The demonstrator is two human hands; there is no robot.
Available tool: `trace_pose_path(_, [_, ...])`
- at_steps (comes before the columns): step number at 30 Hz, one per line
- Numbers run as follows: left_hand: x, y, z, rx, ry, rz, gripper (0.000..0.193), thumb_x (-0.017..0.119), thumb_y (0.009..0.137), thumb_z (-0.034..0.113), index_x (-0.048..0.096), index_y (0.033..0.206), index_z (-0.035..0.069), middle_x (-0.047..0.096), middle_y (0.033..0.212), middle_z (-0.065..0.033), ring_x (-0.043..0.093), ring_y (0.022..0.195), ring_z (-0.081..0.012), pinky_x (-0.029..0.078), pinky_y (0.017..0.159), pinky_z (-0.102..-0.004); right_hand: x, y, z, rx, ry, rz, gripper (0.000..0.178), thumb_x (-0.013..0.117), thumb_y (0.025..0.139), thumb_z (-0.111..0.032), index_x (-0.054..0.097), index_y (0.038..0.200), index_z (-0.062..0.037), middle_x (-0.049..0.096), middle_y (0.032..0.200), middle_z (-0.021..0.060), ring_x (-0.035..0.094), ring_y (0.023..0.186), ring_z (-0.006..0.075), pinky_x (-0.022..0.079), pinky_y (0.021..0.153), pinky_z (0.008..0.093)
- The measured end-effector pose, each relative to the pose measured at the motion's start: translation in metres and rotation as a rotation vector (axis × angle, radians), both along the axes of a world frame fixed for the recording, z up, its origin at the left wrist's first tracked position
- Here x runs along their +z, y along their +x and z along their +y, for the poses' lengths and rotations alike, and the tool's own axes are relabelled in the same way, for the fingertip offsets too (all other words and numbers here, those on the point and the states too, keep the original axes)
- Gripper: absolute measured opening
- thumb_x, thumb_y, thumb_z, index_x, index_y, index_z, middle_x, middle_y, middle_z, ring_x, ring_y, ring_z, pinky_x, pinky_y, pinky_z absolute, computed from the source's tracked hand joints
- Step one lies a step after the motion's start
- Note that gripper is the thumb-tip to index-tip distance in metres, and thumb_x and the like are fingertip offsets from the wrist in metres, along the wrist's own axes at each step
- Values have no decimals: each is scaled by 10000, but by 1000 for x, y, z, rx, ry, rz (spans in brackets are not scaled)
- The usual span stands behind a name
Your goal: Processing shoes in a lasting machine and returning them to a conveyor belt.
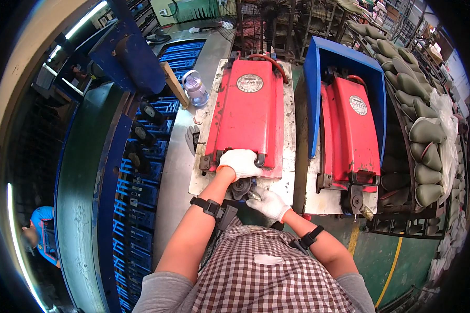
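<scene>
A red metal machine cover [248, 109] with a round silver plate on top sits straight in front of me on a worn white base [287, 177]. My left hand [238, 165], in a white knit glove, is closed over the black handle [261, 159] at the cover's near edge. Below it, a dark round clamp part [240, 189] sticks out from the front of the machine. My right hand [270, 205], gloved as well, is closed beside that part, its fingers on a small lever handle [255, 196]; the palm hides most of the grip.
A similar red machine [350, 130] stands at the right inside a blue hood [313, 68]. Grey shoe-like pieces [423, 130] fill a rack beyond it. A water bottle [195, 88] stands on the metal table to the left, near a blue conveyor line [146, 208]. A person [43, 235] is at far left.
</scene>
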State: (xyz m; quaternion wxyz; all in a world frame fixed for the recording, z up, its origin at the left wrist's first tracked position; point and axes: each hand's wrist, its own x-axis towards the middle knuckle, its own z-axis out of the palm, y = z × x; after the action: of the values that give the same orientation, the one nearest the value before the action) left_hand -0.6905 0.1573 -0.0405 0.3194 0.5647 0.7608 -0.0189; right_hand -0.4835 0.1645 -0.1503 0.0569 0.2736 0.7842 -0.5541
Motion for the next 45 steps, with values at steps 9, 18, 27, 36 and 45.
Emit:
trace_pose_path(9, [-9, -2, 0, 5, 45, -15, 592, 684, 744, 559, 774, 1046, 59, 755, 1009, -209, 739, 949, -354, 573, 861, -450, -12, 2, 0, 8, 26, 49, 630, 668, 948, -435, 554, 1426, -40, 725, 1113, 267, 701, 1067, 401, 531, 935, 424])
trace_pose_path(18, [-9, -2, 0, 5, 47, -18, 586, 685, 743, 550, 773, 1039, 52, 752, 1009, -213, 737, 946, -360, 572, 862, -454, -7, 1, 0, 8, 44, -8, 625, 672, 948, -428, 561, 1421, -36, 717, 1103, 286, 703, 1053, 412, 533, 928, 428])
trace_pose_path(27, [-7, -3, -2, 8, 47, -20, 591, 677, 748, 553, 770, 1040, 48, 752, 1019, -214, 735, 956, -363, 571, 867, -457, -7, -2, -12, -147, -220, 121, 581, 702, 965, -343, 559, 1411, 1, 757, 1062, 147, 716, 948, 226, 535, 920, 344])
trace_pose_path(36, [-10, -2, -4, -31, 60, -24, 581, 660, 768, 561, 772, 1052, 66, 753, 1043, -198, 734, 974, -358, 572, 861, -457, 14, -36, -55, -132, -511, -219, 744, 505, 1036, -602, 458, 1494, -17, 757, 991, 111, 603, 676, 126, 499, 599, 304])
trace_pose_path(45, [20, -23, -33, -40, 381, -78, 391, 642, 880, 433, 739, 1119, 138, 752, 1010, -152, 721, 966, -350, 555, 860, -452, 55, -60, -35, 245, -297, -421, 641, 549, 1009, -608, 620, 1241, -15, 702, 831, 91, 641, 637, 175, 544, 601, 325])
